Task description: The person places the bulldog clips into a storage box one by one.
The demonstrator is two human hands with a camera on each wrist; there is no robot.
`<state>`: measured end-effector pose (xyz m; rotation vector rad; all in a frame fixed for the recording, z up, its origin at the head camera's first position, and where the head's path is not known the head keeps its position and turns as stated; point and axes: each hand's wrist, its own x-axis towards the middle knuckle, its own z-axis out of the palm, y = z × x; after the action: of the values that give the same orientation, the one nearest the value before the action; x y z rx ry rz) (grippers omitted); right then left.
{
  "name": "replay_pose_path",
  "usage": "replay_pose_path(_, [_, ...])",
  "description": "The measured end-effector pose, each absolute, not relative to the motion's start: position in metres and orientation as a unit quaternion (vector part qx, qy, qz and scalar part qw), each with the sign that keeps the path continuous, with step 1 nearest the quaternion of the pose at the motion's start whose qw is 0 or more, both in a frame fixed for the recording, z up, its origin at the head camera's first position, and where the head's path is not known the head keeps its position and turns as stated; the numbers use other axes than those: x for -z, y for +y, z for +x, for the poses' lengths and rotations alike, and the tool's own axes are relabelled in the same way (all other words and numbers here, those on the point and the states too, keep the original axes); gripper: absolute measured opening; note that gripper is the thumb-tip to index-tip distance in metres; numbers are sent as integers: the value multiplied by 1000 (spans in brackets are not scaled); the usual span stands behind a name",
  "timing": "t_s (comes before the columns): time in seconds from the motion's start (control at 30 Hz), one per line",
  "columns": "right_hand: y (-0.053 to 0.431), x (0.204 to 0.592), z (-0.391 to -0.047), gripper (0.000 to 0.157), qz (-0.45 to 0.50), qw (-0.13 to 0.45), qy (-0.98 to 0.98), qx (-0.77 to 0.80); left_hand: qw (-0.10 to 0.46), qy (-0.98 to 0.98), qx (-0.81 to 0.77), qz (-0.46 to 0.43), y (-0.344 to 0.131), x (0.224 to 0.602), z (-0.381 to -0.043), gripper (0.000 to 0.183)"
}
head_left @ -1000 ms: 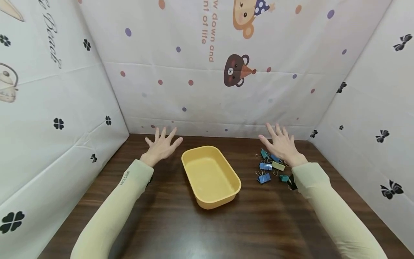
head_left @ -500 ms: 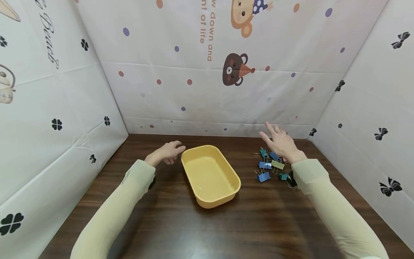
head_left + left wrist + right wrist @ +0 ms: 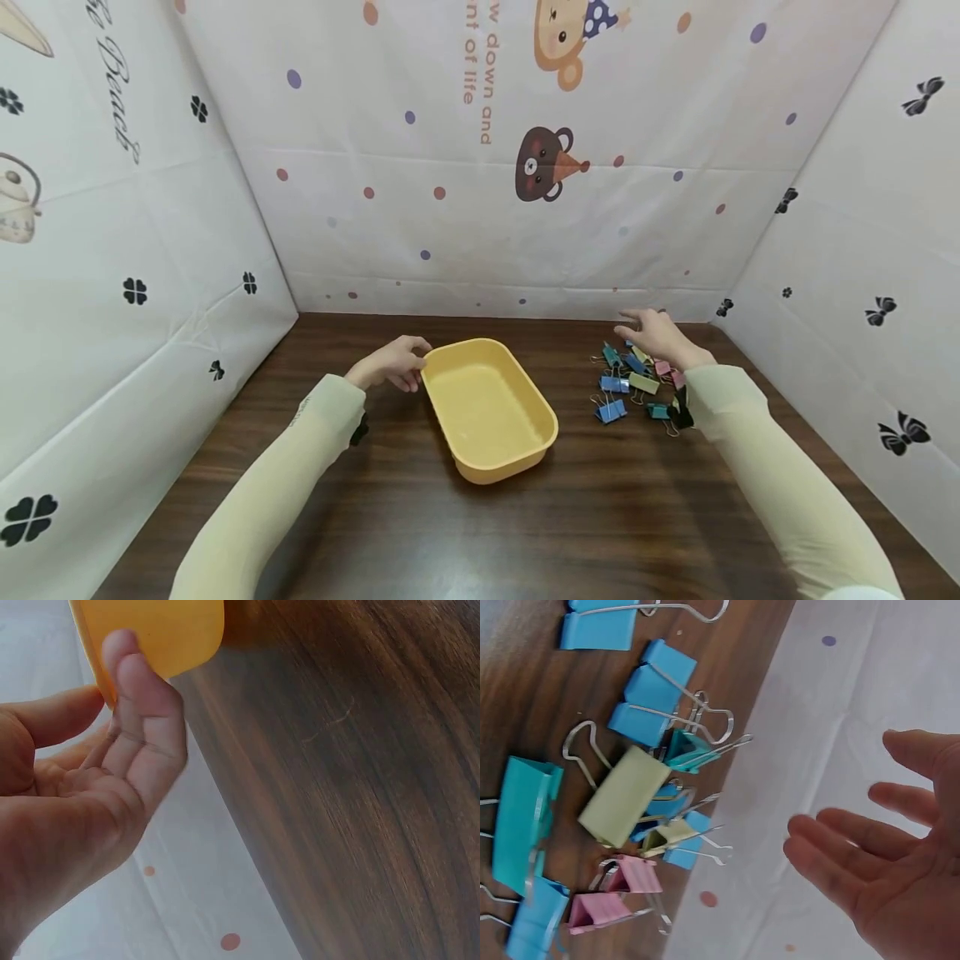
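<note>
At the far left corner of a yellow plastic bin (image 3: 491,408), my left hand (image 3: 390,364) grips the rim. In the left wrist view the thumb (image 3: 71,716) lies at the bin's edge, while bent fingers (image 3: 154,731) overlap its outer wall. My right hand (image 3: 660,337) hovers over the back of a loose group of binder clips, fingers relaxed and holding nothing. Among the clips in the right wrist view are a light green clip (image 3: 626,796), a teal clip (image 3: 525,825), a pink clip (image 3: 634,874) and several blue ones.
Dark wood-grain table (image 3: 450,542) lies under everything. Printed white sheets enclose it: a back sheet (image 3: 465,225), a left sheet (image 3: 150,350) and a right sheet (image 3: 840,375). The clips lie right of the bin, some with wire handles sticking up.
My left hand has come from spread fingers beside the bin to its rim. The right hand has lowered its fingers and shifted slightly, uncovering more clips. The bin stays in place.
</note>
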<state>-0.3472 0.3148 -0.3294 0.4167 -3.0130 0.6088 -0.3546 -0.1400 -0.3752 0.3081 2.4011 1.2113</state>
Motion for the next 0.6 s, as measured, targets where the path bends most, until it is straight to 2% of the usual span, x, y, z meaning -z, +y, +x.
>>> replay_pose_path(0.27, [320,340,-347,33,172,-10,-963,-208,216,859,-450,109,-137,374,-355,44])
replay_pose_path(0.6, [319,342,-346,32,201,-183,-928,-254,220,864,-443,101,-136,374,-354,45])
